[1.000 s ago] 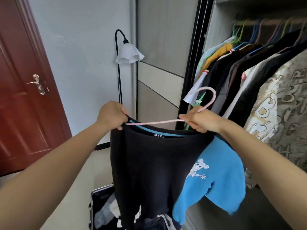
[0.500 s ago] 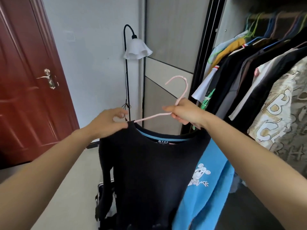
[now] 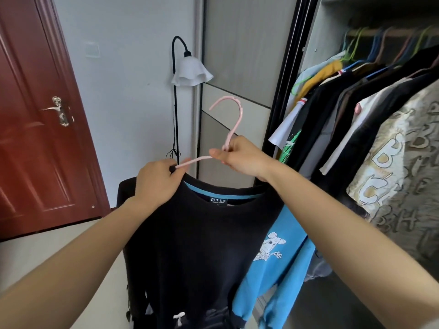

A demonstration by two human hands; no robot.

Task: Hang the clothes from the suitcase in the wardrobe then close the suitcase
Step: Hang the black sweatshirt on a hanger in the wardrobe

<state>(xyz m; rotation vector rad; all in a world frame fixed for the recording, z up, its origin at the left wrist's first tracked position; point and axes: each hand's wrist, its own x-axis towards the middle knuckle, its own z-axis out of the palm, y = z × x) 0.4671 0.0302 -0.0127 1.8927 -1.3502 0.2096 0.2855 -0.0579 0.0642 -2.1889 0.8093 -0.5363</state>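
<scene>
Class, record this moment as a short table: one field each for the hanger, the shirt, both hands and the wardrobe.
Hanger: pink, hook up, not yet hung
Shirt: black, blue sleeve, on the hanger
Left hand: grips shirt's shoulder
Right hand: holds hanger below its hook
Wardrobe: open, clothes hanging inside

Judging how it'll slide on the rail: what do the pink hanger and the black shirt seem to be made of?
The pink hanger is probably plastic or plastic-coated wire: thin, matte, with small bumps along the hook. The black shirt looks like a soft knit, likely cotton: matte, draping limply, with a blue-lined neckband.
</scene>
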